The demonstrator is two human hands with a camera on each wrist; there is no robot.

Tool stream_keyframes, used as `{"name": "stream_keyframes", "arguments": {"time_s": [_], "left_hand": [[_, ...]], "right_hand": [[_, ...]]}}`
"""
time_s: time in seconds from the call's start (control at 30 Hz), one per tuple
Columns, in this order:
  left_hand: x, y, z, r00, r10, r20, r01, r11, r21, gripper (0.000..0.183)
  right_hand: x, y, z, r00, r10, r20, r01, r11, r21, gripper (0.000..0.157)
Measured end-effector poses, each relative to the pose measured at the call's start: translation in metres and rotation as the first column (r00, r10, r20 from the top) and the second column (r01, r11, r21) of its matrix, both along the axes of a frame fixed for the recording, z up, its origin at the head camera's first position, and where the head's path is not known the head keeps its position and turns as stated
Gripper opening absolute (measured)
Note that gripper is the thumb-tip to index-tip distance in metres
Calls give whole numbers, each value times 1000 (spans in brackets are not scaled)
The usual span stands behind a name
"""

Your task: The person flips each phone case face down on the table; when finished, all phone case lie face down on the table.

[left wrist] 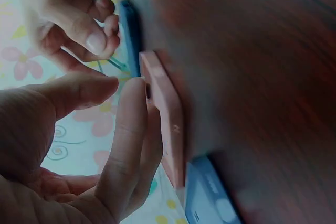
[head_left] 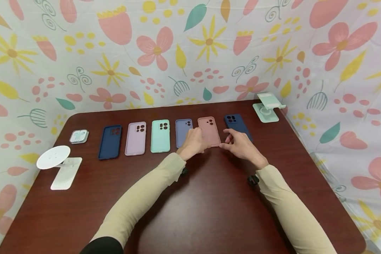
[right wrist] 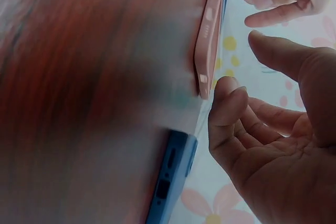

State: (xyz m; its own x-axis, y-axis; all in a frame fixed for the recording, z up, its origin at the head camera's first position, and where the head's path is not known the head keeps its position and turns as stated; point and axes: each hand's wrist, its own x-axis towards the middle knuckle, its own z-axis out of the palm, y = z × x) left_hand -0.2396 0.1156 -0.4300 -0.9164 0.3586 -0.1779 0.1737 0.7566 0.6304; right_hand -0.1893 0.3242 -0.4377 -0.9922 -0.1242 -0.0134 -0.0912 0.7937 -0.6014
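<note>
A pink phone case (head_left: pixel 210 132) lies on the table between my two hands. Over its left side is my left hand (head_left: pixel 193 141), thumb and fingers apart; in the left wrist view its fingertips overlap the pink case's edge, and whether they touch I cannot tell. My right hand (head_left: pixel 241 144) hovers by the case's lower right corner, fingers loosely bent with nothing between them. That hand partly covers a blue phone case (head_left: pixel 236 121) on the right. A periwinkle phone case (head_left: pixel 181 130) is partly hidden behind the left hand.
Further left in the row lie a mint phone case (head_left: pixel 160 139), a lilac one (head_left: pixel 135 143) and a dark navy one (head_left: pixel 109 146). Boxed earphones (head_left: pixel 79 136) and a white stand (head_left: pixel 65 174) are at far left. A pale green phone stand (head_left: pixel 266 109) stands back right.
</note>
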Motion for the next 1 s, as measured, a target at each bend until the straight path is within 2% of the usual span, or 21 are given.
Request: {"name": "stream_keyframes", "arguments": {"time_s": [0.03, 0.13, 0.23, 0.37, 0.47, 0.57, 0.73, 0.83, 1.0], "left_hand": [[6, -2, 10, 1000, 2, 14, -2, 1000, -3, 21], [8, -3, 9, 1000, 12, 23, -12, 1000, -23, 20], [3, -1, 2, 997, 15, 70, -13, 999, -32, 20], [-23, 5, -31, 993, -17, 115, 26, 996, -80, 23], [-42, 10, -55, 991, -57, 117, 70, 992, -109, 24], [-51, 11, -66, 989, -79, 125, 92, 991, -102, 24], [-54, 13, -71, 987, -64, 149, 81, 990, -114, 26], [-52, 15, -68, 986, -33, 163, 56, 989, -134, 25], [-48, 21, -62, 990, 8, 142, 18, 984, -176, 22]], "right_hand": [[-1, -1, -1, 1000, -4, 4, 4, 1000, 6, 65], [-3, -5, -3, 999, -24, 26, 23, 999, 28, 67], [-6, -9, -6, 997, -26, 67, 24, 999, 37, 71], [-10, -13, -9, 993, -16, 113, 11, 999, 49, 76], [-13, -15, -10, 991, -12, 133, 5, 998, 55, 79], [-16, -18, -10, 987, -2, 162, -7, 998, 59, 82], [-21, -23, -11, 978, -4, 208, -14, 996, 89, 86], [-23, -25, -10, 974, -22, 224, -3, 993, 114, 88], [-26, -27, -7, 968, -54, 244, 22, 991, 133, 86]]}}
